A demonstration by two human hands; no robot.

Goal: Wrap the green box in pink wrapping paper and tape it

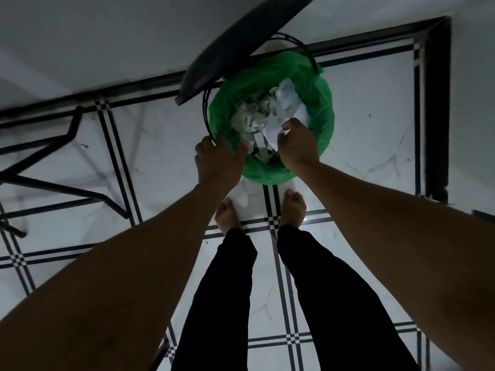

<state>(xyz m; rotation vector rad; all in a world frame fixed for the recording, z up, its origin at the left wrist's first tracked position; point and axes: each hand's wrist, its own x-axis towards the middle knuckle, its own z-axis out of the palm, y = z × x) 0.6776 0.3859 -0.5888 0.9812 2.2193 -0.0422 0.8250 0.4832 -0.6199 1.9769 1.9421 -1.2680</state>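
Two legs in dark trousers (pixel 308 303) stand nearest, ending in two bare feet (pixel 227 215) on a white tiled floor (pixel 361 135) crossed by dark lines. Two bare forearms reach down and forward from either side of the view. One bin (pixel 207 103) with a thin dark rim sits just beyond the toes, lined with one green bag (pixel 318 103) and heaped with many crumpled paper scraps (pixel 251 113), too many and too jumbled to count. One left hand (pixel 217 162) grips the near-left edge of the bin, fingers curled over the rim and bag. One right hand (pixel 297 145) is over the near-right side of the opening, pinching one white sheet of paper (pixel 273 129) that hangs just above the scraps. One dark lid (pixel 235 46) tilts up behind the bin, against a pale wall (pixel 107 36). Neither the green box nor any pink wrapping paper can be made out in this dim view.
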